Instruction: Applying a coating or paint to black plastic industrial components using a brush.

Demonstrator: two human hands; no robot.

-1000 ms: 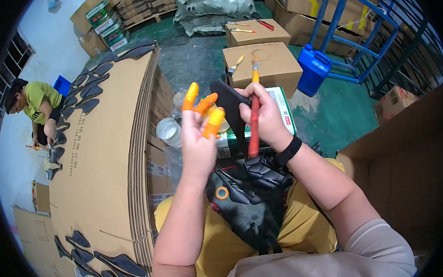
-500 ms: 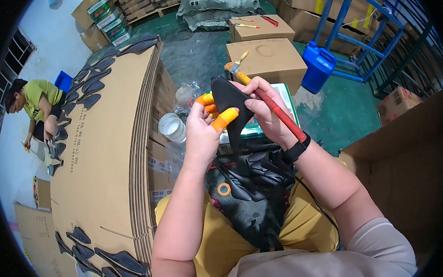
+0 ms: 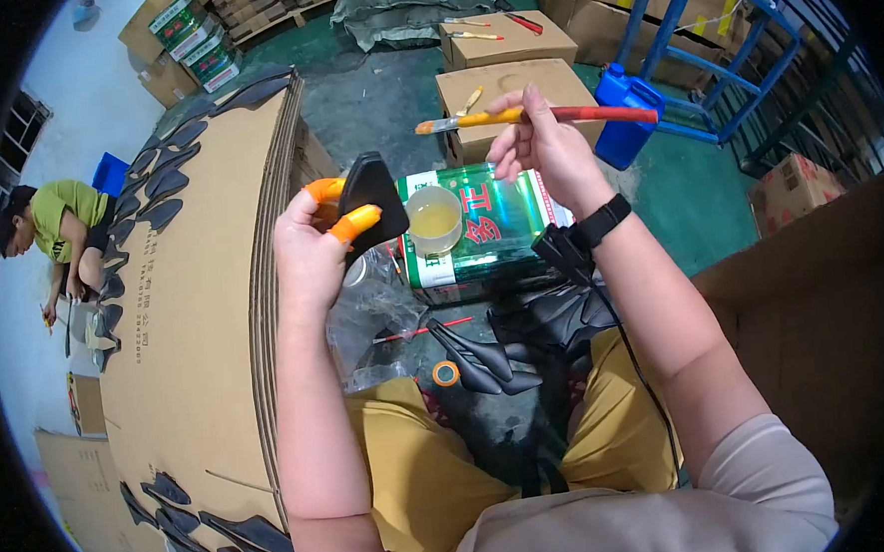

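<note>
In my left hand [image 3: 306,251], orange covers on the fingers, is a smooth black saddle-shaped piece [image 3: 370,198], tilted up on edge. My right hand [image 3: 553,150] pinches a brush [image 3: 586,115] with a red and yellow handle between thumb and forefinger, the other fingers loose. The brush lies nearly level, its bristles pointing left, apart from the black piece. Between and below the hands, a clear cup [image 3: 435,220] of yellowish liquid stands on a green metal tin [image 3: 496,258].
Black saddle-shaped pieces [image 3: 481,359] and an orange tape roll [image 3: 445,374] lie on the floor. Left stands a cardboard stack [image 3: 199,319] bearing more black pieces; a person in green [image 3: 74,215] works beyond it. Ahead are cardboard boxes [image 3: 512,77] and a blue jug [image 3: 626,116]; an open carton [image 3: 803,297] is right.
My hands have moved apart: the left carries the black piece left and down, the right lifts the brush away and turns it level. The cup of yellowish liquid has come into view.
</note>
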